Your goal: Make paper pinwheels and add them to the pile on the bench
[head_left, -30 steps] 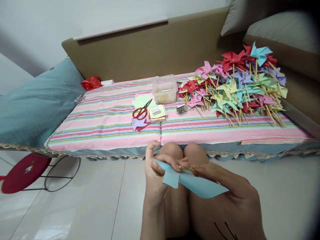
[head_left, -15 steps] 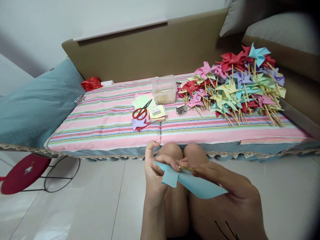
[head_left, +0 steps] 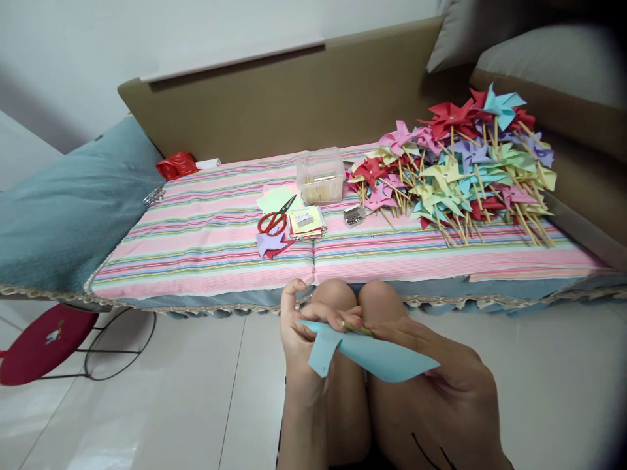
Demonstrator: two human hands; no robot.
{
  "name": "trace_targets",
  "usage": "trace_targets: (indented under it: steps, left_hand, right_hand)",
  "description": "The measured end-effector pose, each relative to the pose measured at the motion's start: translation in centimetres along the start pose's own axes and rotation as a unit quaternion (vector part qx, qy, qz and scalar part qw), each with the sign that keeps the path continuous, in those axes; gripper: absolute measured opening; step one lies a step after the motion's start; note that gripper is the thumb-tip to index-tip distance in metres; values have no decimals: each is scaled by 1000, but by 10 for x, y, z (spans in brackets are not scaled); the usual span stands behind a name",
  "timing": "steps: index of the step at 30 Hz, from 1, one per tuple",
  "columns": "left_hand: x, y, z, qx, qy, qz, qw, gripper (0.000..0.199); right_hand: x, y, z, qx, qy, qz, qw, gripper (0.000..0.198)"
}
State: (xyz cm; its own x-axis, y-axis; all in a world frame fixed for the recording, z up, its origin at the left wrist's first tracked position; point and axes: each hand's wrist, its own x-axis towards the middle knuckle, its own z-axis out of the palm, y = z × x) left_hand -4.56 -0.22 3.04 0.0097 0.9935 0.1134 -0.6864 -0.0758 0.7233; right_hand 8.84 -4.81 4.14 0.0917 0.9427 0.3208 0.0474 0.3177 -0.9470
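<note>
Head view. Your left hand (head_left: 301, 339) and right hand (head_left: 435, 372) meet over your knees, near edge of the scene, above the pale floor tiles (head_left: 147, 405). Between them sits a light blue paper piece (head_left: 377, 356): flat, matte, cut into pointed flaps, one flap hanging down on the left, a long one running right across your right palm. Left thumb and fingers are pinched shut on the paper's top edge, forefinger raised clear. Right fingertips are closed on a thin wooden stick (head_left: 356, 329) at the paper's centre, touching the left fingertips.

Far side: striped cushion (head_left: 206, 254) carrying red scissors (head_left: 274, 219), a stack of paper squares (head_left: 307, 222), a clear plastic box (head_left: 321, 175), and at right a heap of coloured pinwheels (head_left: 455, 173).
</note>
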Motion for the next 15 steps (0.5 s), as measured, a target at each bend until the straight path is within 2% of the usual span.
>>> trace_targets:
  steps: [4,8,15]
  left_hand:
    - [0,0,2,9,7,7,1000,49]
    - [1,-1,3,8,12,13,1000,42]
    - [-3,3,7,2,-39,14,999,39]
  right_hand:
    - [0,-2,2,10,27,10,1000,24]
    - [2,-5,-1,-1,0,12,1000,24]
    - [2,-5,-7,-23,-28,-50,998,32]
